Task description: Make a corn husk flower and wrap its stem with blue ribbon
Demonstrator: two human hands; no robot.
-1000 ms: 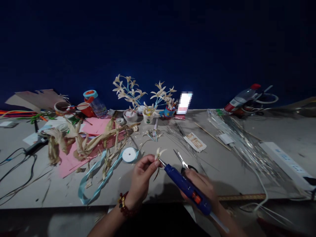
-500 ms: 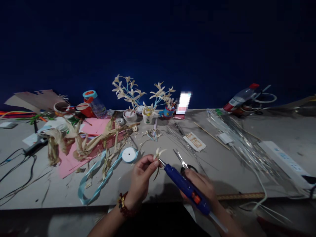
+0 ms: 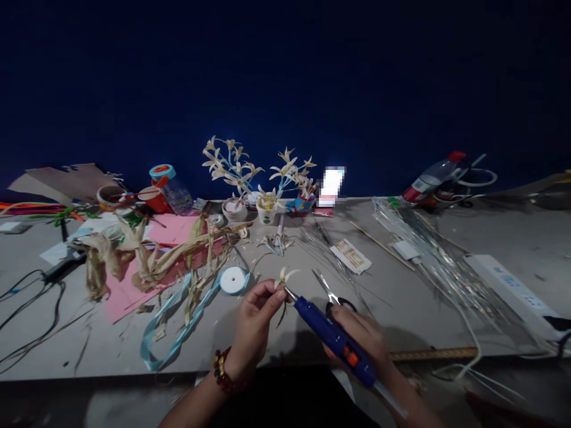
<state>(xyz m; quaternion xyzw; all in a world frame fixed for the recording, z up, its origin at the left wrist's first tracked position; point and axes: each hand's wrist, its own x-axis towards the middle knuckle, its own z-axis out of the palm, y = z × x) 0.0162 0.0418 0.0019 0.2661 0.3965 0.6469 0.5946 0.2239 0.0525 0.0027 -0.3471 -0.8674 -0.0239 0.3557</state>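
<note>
Head view, the only one. Pinching a small pale flower [image 3: 284, 277] between thumb and fingertips of the left hand [image 3: 259, 308], over the near middle of the table [image 3: 111, 345]. Gripping a blue glue gun [image 3: 328, 331] with the right hand [image 3: 362, 334], nozzle pointed at the flower's base, close by the left fingertips. Impossible to tell whether touching, or whether letting out any glue.

Judging from this, probably at the gluing step, working on the base of the flower. For the next move, likely best to hold the pinch steady, squeeze out only a small dab, and keep skin clear of a nozzle perhaps hot.

Just beyond the right hand, scissors [image 3: 329, 289], partly hidden. Left of the left hand, a spool [image 3: 233, 280] with blue ribbon [image 3: 154, 339] trailing loose, and dried husks [image 3: 145, 261]. Toward the back, a white cup [image 3: 267, 215] beneath more pale flowers [image 3: 288, 166] on blue stems.
</note>
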